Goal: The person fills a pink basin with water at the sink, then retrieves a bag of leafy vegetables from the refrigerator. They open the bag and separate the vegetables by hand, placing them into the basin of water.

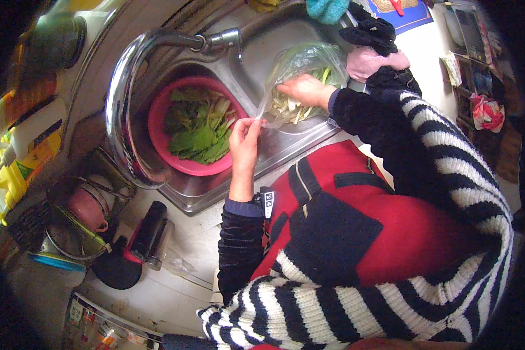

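Note:
A clear plastic bag [304, 57] lies in the right-hand bay of the steel sink, with pale and green cut vegetable pieces [295, 109] inside. Between the thumb and fingers of my left hand [245, 138] is the edge of the bag's film. My right hand [306, 89] is at the mouth of the bag, over the pieces; its fingertips are partly hidden, so its grip is unclear. To the left, a pink-red plastic basin [157, 140] stands in the other bay. It holds green leafy vegetables [201, 135] with pale stalks.
A chrome faucet [118, 96] arches over the left bay. A dish rack with a pink mug [87, 208], a black bottle [151, 227] and a round black item [118, 267] stand lower left. Pink cloth [376, 63] and a teal cloth [328, 9] lie by the sink's far end.

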`<state>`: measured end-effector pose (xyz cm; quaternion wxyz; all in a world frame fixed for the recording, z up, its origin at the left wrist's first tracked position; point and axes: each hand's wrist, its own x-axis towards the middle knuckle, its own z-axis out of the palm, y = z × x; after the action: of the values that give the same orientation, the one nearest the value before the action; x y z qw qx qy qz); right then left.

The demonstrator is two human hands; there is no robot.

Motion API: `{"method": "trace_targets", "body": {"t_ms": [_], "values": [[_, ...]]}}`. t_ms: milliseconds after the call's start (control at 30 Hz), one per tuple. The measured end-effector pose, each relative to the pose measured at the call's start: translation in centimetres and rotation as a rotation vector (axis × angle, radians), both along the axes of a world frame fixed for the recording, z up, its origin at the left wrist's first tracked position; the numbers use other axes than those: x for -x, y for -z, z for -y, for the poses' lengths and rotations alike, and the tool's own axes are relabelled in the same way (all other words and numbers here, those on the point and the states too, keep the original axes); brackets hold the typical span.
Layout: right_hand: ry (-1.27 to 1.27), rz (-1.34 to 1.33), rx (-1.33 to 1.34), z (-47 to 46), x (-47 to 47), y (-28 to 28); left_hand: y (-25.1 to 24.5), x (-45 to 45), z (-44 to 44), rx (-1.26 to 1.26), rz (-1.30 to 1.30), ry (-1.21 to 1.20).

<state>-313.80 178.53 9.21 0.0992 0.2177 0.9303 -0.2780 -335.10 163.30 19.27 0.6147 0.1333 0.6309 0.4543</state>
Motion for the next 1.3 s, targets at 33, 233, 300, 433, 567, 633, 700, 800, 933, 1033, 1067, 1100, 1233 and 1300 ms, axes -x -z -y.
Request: {"method": "trace_targets", "body": {"t_ms": [33, 233, 300, 433, 567, 633, 700, 800, 933, 1033, 1067, 1100, 1233, 1300], "values": [[-0.001, -0.021, -0.013, 0.1, -0.1, -0.3, -0.1, 0.0, 0.0, -0.004, 0.01, -0.012], [-0.082, 0.058, 0.012, 0.9, 0.2, -0.7, -0.5, -0.1, -0.1, 0.011, -0.045, 0.032], [-0.101, 0.024, 0.0, 1.0, 0.7, -0.1, -0.4, -0.4, -0.2, 0.013, -0.024, 0.019], [-0.033, -0.018, -0.003, 1.1, 1.5, 0.7, -0.2, -0.4, -0.1, 0.016, -0.026, 0.018], [0.046, -0.081, 0.073, 0.8, 1.3, -0.9, 0.0, 0.1, 0.0, -0.005, -0.019, -0.002], [0.111, -0.155, 0.125, 0.7, 0.5, -2.6, 0.1, 0.3, 0.0, 0.005, -0.016, 0.004], [0.19, -0.143, 0.244, 1.1, -0.4, -4.7, 0.3, 0.4, 0.1, 0.0, -0.012, 0.004], [0.204, -0.392, 0.249, 1.3, -1.5, -7.7, 0.6, 0.5, 0.3, -0.004, -0.032, 0.023], [0.5, -0.588, 0.803, 2.3, -2.5, -12.7, 0.2, 0.4, 0.8, 0.002, -0.099, 0.094], [0.676, -0.556, 1.165, 2.1, -3.4, -16.9, -1.7, -0.3, 0.8, -0.094, -0.351, 0.176], [0.701, -0.578, 1.26, 1.9, -3.3, -18.1, -2.8, -0.5, 0.6, -0.106, -0.475, 0.219], [0.704, -0.647, 1.243, 1.9, -3.0, -19.3, -4.0, -0.6, 0.3, -0.142, -0.443, 0.256], [0.797, -0.734, 1.309, 1.8, -1.7, -24.1, -10.0, -1.0, -0.6, -0.403, -0.389, 0.378], [0.809, -0.758, 1.417, 2.3, -0.6, -26.3, -12.6, -1.0, -0.7, -0.514, -0.334, 0.428]]}}
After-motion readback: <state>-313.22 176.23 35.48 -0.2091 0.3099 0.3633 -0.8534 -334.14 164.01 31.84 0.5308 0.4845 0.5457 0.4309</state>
